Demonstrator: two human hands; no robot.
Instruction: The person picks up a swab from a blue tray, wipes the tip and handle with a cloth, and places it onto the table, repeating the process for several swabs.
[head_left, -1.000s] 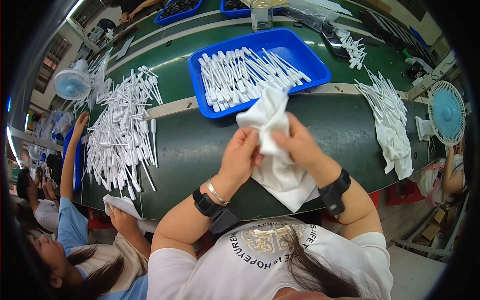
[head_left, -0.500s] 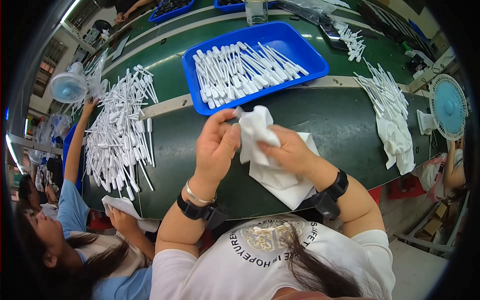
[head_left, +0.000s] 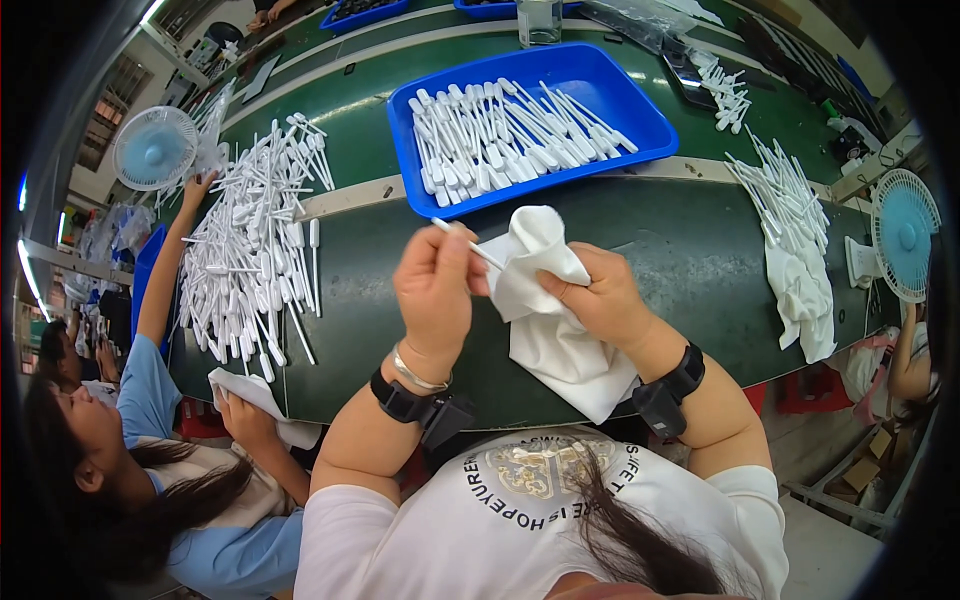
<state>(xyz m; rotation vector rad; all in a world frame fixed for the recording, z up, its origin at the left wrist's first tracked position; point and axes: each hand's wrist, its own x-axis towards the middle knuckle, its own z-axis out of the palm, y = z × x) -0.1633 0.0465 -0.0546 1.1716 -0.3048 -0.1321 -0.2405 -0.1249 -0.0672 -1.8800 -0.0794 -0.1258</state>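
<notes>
In front of the blue tray, my left hand [head_left: 437,290] pinches a thin white stick [head_left: 486,255] between thumb and fingers. The stick's other end goes into a white cloth [head_left: 540,245], so that end is hidden. My right hand [head_left: 597,295] is closed on the cloth, thumb on top, bunching it around the stick. The cloth's lower part [head_left: 575,375] hangs down over the table's near edge. Just beyond my hands, the blue tray [head_left: 655,140] holds many white sticks [head_left: 500,140] with thicker oblong ends, lying mostly side by side.
A large loose pile of white sticks [head_left: 245,250] lies to the left, where a co-worker's hand [head_left: 200,188] reaches past it. Their other hand [head_left: 250,420] holds a cloth. At right are more sticks [head_left: 785,195], a crumpled cloth [head_left: 800,300] and a fan [head_left: 903,235]. A glass jar [head_left: 540,22] stands behind the tray.
The stick now shows between my left hand and the cloth, where it was mostly hidden before. My right hand has shifted its hold on the cloth. The whole view has moved slightly.
</notes>
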